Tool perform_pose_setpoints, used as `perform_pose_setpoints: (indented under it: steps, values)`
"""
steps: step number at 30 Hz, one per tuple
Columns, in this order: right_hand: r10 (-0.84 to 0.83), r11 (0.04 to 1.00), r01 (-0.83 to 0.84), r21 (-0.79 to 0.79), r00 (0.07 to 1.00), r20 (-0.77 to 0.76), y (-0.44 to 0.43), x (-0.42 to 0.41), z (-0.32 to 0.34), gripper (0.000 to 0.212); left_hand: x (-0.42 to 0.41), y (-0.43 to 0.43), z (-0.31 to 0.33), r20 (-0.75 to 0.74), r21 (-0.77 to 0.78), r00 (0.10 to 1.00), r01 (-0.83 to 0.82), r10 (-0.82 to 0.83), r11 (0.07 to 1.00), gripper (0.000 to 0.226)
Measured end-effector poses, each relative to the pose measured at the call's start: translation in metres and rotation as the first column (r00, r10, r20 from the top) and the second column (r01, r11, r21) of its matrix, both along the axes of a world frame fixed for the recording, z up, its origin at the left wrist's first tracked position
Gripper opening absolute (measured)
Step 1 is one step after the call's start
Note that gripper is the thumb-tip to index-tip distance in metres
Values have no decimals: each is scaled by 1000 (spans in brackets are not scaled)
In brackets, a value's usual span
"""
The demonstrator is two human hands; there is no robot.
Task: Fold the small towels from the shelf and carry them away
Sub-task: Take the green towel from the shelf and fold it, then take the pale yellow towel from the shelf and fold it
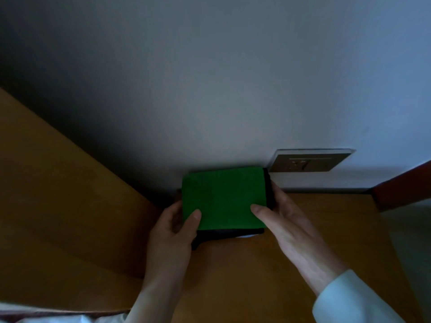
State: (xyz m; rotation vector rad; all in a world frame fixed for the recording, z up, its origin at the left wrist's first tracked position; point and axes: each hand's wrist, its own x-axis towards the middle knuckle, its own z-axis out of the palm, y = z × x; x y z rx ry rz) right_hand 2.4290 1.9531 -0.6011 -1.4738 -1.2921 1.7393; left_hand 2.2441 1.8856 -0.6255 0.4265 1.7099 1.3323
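Folded green towel (pixel 224 201), topping a dark stack on the wooden shelf (pixel 326 229) against the wall, clasped at its sides by left hand (pixel 172 231) and right hand (pixel 289 222), thumbs on top; lifting should probably stay level, squeezing evenly.

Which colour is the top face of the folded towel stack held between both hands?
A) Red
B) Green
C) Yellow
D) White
B: the top towel is plainly green, with dark cloth showing beneath its near edge, while the left hand and right hand grip the stack from either side, thumbs on top, over the wooden shelf.
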Motion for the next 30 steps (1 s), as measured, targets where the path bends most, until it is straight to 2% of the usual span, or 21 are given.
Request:
perform_pose_setpoints:
  steps: [3,5,13,17,24,28,30]
  values:
    - [-58,998,58,-1,997,44,-4,2,11,77,1,1,8,-17,29,1000,2,-1,1000,26]
    - [-76,997,75,24,996,53,-6,4,17,81,1,2,15,-42,57,999,-9,11,998,25]
    - [-92,989,87,122,995,38,-18,8,64,82,6,0,56,-52,149,997,-50,58,988,26]
    - [-105,974,89,208,992,65,-33,12,104,76,14,-10,94,-57,214,995,-70,84,974,27]
    - [-96,933,88,349,995,6,-57,20,201,67,27,-26,201,-140,355,990,36,15,934,31]
    - [-113,907,133,400,991,-73,-72,26,270,62,35,-40,285,-113,495,992,111,-62,862,43]
    - [-110,888,142,437,989,-98,-81,29,307,60,36,-50,326,-121,535,986,163,-115,829,41]
